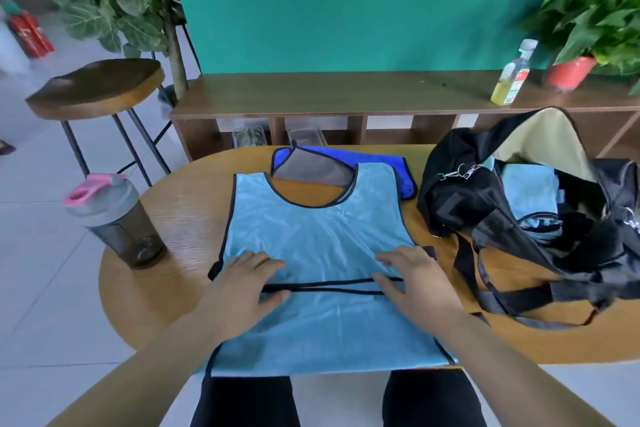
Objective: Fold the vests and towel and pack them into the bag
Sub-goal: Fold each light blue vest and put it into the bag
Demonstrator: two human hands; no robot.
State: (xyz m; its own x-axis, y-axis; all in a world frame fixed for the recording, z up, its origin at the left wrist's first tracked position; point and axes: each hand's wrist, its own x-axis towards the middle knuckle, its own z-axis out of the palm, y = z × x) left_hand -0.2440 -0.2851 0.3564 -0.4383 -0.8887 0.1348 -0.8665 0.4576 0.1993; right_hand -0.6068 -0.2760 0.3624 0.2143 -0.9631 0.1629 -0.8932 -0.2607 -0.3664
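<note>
Far left, off the worktop: wooden stool (97, 87) on the floor. Left part of the rounded wooden worktop (162, 288): dark shaker bottle (116, 218), upright, grey lid with pink flip cap, just beside the vest's left edge but apart from it. Centre: light blue vest (311, 236) with black trim, spread flat, neck opening toward the far side, near hem hanging slightly over the near edge of the worktop. A black trimmed edge runs across the vest between the two hands. Left hand (246, 284): flat, fingers straight and spread, palm down on the vest's left side, holding nothing. Towel (381, 166), blue with a grey face, lies at the far edge, partly under the vest's shoulders and showing through the neck opening. Right hand (412, 277): also flat and spread, palm down on the vest's right side, fingertips at the black edge. Right: black bag (485, 191), unzipped, flap up, strap trailing toward the near side. Second vest (526, 191), folded, light blue, sits inside the bag.
</note>
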